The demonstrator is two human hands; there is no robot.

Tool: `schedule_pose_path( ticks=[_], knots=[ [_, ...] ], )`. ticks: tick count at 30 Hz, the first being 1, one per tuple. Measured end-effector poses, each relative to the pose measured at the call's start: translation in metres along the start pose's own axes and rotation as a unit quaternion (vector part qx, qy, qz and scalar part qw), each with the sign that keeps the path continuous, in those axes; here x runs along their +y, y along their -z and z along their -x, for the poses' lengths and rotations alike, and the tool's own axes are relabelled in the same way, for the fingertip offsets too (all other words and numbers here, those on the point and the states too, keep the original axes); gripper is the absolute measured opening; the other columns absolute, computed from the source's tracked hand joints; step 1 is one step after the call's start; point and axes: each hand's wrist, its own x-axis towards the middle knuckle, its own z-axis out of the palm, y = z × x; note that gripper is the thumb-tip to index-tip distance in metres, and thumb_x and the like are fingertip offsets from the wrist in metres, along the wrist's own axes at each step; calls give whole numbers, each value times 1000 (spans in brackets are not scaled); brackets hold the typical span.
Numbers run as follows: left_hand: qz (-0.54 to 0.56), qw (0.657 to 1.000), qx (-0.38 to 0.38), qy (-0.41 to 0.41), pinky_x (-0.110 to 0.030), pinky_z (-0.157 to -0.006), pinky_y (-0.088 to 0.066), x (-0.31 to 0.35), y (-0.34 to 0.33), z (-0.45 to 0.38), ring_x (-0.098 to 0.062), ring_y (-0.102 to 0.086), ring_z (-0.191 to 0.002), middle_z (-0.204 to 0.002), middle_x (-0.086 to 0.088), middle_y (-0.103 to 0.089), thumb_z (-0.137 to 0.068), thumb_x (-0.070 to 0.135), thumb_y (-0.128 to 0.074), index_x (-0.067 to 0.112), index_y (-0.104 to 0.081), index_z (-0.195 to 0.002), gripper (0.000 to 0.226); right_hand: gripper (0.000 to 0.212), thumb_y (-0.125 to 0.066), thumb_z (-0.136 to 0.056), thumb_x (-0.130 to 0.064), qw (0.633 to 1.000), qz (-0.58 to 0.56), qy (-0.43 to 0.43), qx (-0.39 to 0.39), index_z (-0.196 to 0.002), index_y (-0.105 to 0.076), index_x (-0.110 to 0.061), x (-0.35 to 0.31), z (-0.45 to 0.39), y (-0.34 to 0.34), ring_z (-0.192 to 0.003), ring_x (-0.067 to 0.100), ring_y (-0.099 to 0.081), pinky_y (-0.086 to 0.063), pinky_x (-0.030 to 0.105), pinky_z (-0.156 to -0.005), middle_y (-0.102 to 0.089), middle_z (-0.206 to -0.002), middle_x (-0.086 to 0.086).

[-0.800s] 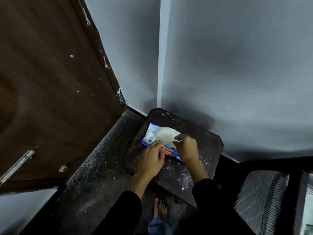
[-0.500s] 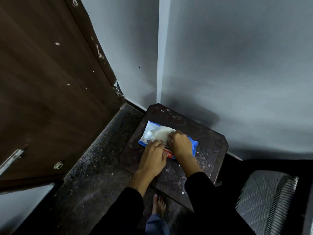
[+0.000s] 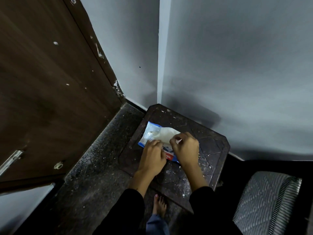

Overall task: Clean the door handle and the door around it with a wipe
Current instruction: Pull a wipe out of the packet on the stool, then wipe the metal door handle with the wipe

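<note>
Pinching the wipe (image 3: pixel 166 135) at its near end, the right hand (image 3: pixel 185 150) draws it from the wipes pack (image 3: pixel 149 133) pinned under the flat, unclenched left hand (image 3: pixel 152 156)

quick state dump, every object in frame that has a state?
wipe pack: lying flat on the stool, opened
wipe: partly out of the pack
left hand: pressing the pack down
right hand: pinching the wipe
stool: upright, speckled white
door: spotted, not yet wiped
</note>
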Motion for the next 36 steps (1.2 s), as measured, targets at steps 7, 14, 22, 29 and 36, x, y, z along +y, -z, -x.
schedule_pose_path(
  ticks=[7,14,22,29,36],
  knots=[
    [71,996,31,34,-34,-120,-12,9,-1,-1,-21,-49,-123,-123,-7,-61,-95,14,-48,5,-61,-120,29,12,-69,-67,-5,981,-172,-77,51,-58,-64,-12,-5,3,8,-54,10,-56,-46,27,-55,-64,-67,4],
    [288,950,19,121,-12,-100,-33,25,3,-4,-7,-46,-122,-139,-2,-52,-98,13,-47,14,-50,-136,38,24,-50,-84,0,920,-346,-185,12,-63,-48,-10,-14,0,11,-63,13,-48,-40,26,-57,-52,-65,5],
    [599,760,14,253,-22,-77,-48,30,6,-9,-17,-58,-93,-107,-8,-62,-90,3,-51,13,-46,-133,45,22,-43,-89,-7,836,-461,-298,-28,-69,-48,-15,-20,-7,15,-50,14,-43,-36,25,-52,-47,-52,-2],
    [699,665,32,263,-30,-69,-53,29,50,4,-21,-64,-81,-95,-14,-68,-91,5,-57,3,-59,-112,21,39,-55,-90,-28,786,-499,-343,-124,-112,-56,4,-57,-5,29,-93,35,-63,-49,45,-87,-66,-98,23],
    [702,670,91,223,-32,-72,-56,14,127,50,-17,-70,-78,-89,-8,-72,-87,14,-64,12,-55,-115,29,31,-63,-84,-1,852,-438,-206,-200,-109,-52,-13,-123,11,58,-73,15,-60,-50,28,-63,-63,-82,0]
  ],
)
